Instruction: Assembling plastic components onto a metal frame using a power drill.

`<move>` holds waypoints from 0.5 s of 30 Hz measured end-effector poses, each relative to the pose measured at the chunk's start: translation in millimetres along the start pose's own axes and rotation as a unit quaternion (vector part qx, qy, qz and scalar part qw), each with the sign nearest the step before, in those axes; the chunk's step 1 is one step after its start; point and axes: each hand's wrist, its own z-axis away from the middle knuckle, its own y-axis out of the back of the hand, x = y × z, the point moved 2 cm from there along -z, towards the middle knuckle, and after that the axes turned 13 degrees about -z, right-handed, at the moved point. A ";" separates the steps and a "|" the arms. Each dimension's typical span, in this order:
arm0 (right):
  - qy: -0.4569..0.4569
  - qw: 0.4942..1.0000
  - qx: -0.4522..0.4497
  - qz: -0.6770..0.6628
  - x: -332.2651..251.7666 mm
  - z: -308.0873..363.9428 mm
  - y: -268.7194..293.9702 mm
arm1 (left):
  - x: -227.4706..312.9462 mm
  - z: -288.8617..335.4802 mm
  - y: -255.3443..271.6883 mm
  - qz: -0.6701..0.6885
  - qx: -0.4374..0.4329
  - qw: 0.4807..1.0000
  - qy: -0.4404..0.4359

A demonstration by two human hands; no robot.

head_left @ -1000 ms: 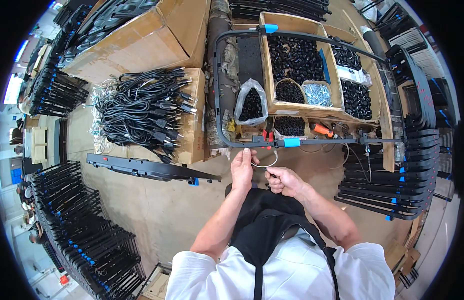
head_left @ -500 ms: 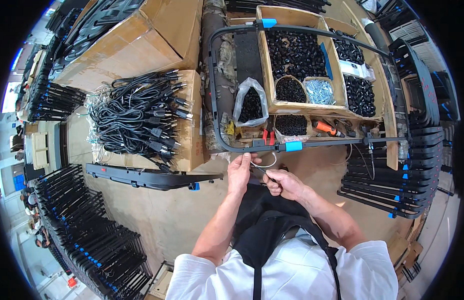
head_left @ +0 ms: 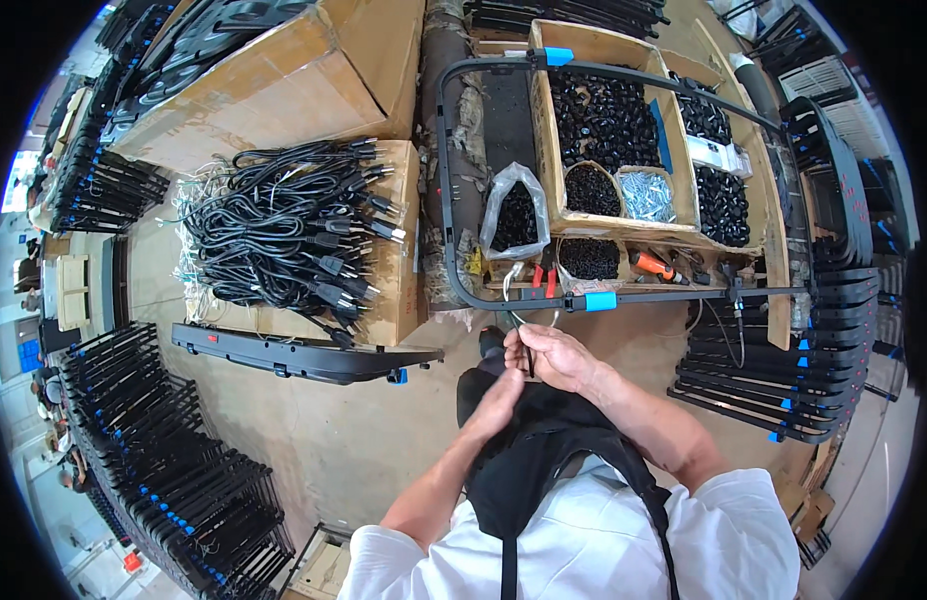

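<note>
Close together just below the near bar of a black tubular frame [head_left: 447, 150], both my hands work on a thin cable. My right hand [head_left: 556, 357] is closed on it, fingers pinched, with a short dark length [head_left: 530, 362] of cable showing below. The fingers of my left hand [head_left: 502, 396] come up against that dark length from below and look closed; the fingertips are partly hidden. White wire [head_left: 507, 286] loops up from the hands over the frame's bar. Red-handled pliers [head_left: 546, 272] lie just beyond the bar, and blue tape [head_left: 601, 300] wraps it to the right.
A wooden bin [head_left: 624, 229] holds black plastic parts and silver screws; a clear bag [head_left: 515, 212] of black pieces stands beside it. An orange-handled screwdriver [head_left: 654, 265] lies nearby. Bundled power cords [head_left: 284, 225] cover a carton at left. Black frames [head_left: 174, 470] stand stacked on both sides.
My left hand has moved down from the frame's bar to beside my right hand. The right hand has shifted slightly up and left. White wire now loops over the bar.
</note>
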 end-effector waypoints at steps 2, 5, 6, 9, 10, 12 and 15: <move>-0.003 1.000 -0.014 -0.005 -3.6 -1.2 -12.9 | -7.1 0.2 -2.8 -0.093 0.023 0.990 -0.101; -0.013 0.865 0.082 0.494 -32.3 17.3 -37.1 | -12.6 0.2 8.5 -0.087 0.027 0.988 -0.122; 0.062 0.645 0.057 0.760 -49.9 31.1 -65.7 | -21.2 -0.2 12.6 -0.063 0.035 0.991 -0.114; 0.156 0.682 0.147 0.699 -97.2 33.9 -97.1 | -23.4 3.8 22.2 -0.049 0.078 0.988 -0.127; 0.221 0.609 0.136 0.750 -106.4 23.5 -98.0 | -24.3 4.2 24.5 -0.046 0.077 0.987 -0.132; 0.127 0.551 0.151 0.811 -123.6 -12.0 -80.1 | -32.8 -2.9 28.1 -0.011 0.070 0.994 -0.078; -0.047 0.675 0.061 0.733 -126.4 -44.7 -72.7 | -35.0 -2.2 33.8 0.079 0.051 0.996 0.008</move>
